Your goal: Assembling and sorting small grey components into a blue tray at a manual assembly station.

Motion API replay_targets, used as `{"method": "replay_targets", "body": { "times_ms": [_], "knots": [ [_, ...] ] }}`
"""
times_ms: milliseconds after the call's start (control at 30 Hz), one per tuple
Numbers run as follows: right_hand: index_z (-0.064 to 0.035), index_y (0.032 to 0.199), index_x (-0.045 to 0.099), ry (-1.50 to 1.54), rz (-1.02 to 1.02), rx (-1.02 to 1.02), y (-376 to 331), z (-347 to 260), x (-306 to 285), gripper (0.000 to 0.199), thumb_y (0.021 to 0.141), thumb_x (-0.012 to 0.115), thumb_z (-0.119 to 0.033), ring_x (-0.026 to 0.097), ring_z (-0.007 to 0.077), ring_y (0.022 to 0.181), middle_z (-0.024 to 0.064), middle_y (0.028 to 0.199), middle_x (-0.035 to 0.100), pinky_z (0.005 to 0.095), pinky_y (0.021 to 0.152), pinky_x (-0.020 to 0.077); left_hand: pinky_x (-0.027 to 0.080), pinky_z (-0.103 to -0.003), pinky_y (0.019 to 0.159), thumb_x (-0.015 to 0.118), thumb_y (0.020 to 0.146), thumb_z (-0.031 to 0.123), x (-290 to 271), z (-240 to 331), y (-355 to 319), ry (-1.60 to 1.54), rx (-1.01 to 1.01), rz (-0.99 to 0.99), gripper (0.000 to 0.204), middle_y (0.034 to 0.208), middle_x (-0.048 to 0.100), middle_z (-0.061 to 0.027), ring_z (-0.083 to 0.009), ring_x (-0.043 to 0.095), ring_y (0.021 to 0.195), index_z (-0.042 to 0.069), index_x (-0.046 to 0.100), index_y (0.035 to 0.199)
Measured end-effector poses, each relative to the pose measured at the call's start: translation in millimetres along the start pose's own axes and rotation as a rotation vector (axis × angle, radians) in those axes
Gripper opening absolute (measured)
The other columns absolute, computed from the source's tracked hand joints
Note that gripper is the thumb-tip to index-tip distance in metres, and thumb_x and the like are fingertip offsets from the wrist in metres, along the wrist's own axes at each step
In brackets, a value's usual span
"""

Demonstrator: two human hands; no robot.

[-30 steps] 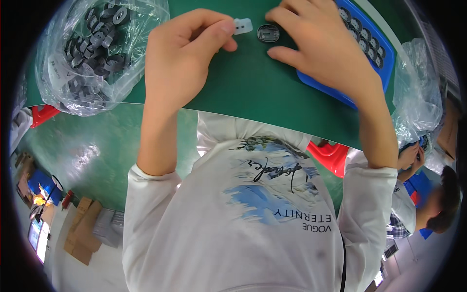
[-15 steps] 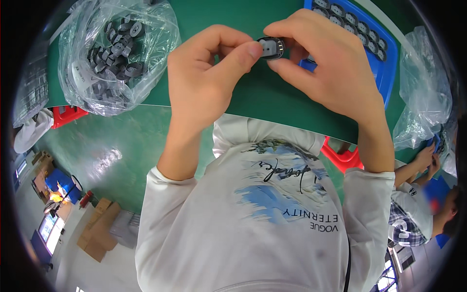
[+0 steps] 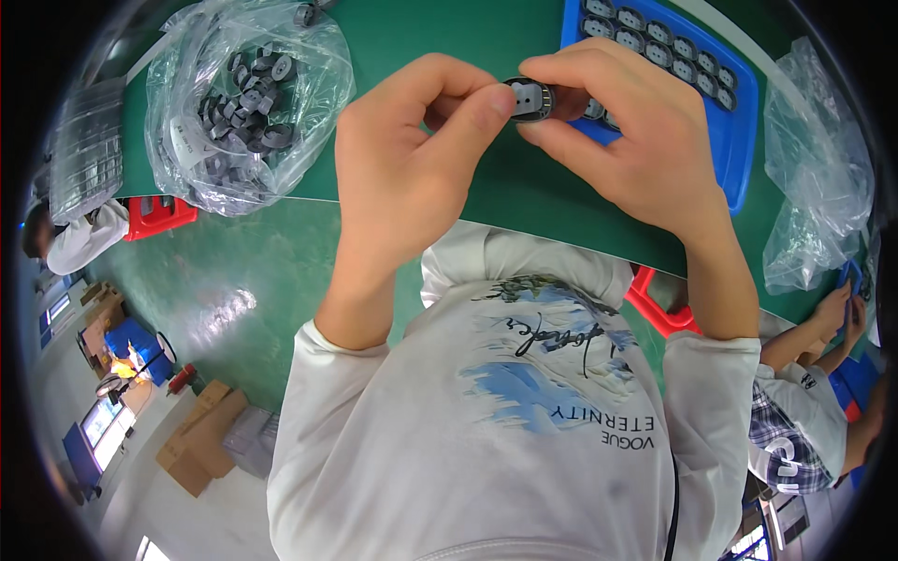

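Observation:
Both my hands hold one small dark round part [image 3: 529,99] with a pale piece in its middle, above the green table [image 3: 440,56]. My left hand [image 3: 407,168] pinches it from the left with thumb and forefinger. My right hand [image 3: 627,140] grips it from the right with its fingertips. Just behind my right hand lies a blue tray [image 3: 725,112] with rows of the same dark parts in its pockets.
A clear plastic bag [image 3: 248,103] of several dark round parts lies at the table's left. Crumpled clear bags [image 3: 814,178] lie at the right. A red stool [image 3: 154,217] and another person's arm [image 3: 804,327] show beyond the table edge. Cardboard boxes [image 3: 201,439] stand on the floor.
My hands lifted the dark part off the table and brought it together with the small pale piece; both hands now hold it higher and closer to me.

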State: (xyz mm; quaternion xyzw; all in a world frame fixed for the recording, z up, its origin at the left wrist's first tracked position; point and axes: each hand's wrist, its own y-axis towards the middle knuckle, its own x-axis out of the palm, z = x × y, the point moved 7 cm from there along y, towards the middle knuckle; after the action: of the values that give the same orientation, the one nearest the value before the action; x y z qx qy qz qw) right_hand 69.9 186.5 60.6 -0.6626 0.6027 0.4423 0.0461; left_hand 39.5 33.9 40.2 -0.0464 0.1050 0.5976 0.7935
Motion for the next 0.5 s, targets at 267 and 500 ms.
{"method": "replay_targets", "body": {
  "times_ms": [267,500],
  "knots": [
    [-0.0025,0.103,0.067,0.024,0.023,-0.012,-3.4,-2.0,-2.7,0.035,0.071,0.080,-0.005,0.064,0.0163,0.070,0.0079,0.090,0.067,0.0261,0.064,0.0503,0.036,-0.021,0.050,0.071,0.086,0.009,3.2,1.4,8.1,-0.039,-0.037,-0.125,0.011,0.065,0.061,-0.0001,-0.0032,0.050,0.059,-0.001,0.069,0.085],
    [-0.0020,0.105,0.068,0.057,0.064,-0.009,-5.9,1.4,-5.1,0.036,0.072,0.081,-0.004,0.065,0.0158,0.071,0.0092,0.095,0.069,0.0258,0.065,0.0513,0.038,-0.020,0.052,0.073,0.086,0.012,4.2,-3.4,12.5,0.009,0.005,-0.077,0.013,0.068,0.064,0.0003,-0.0036,0.054,0.062,0.000,0.067,0.083]
  ]
}}
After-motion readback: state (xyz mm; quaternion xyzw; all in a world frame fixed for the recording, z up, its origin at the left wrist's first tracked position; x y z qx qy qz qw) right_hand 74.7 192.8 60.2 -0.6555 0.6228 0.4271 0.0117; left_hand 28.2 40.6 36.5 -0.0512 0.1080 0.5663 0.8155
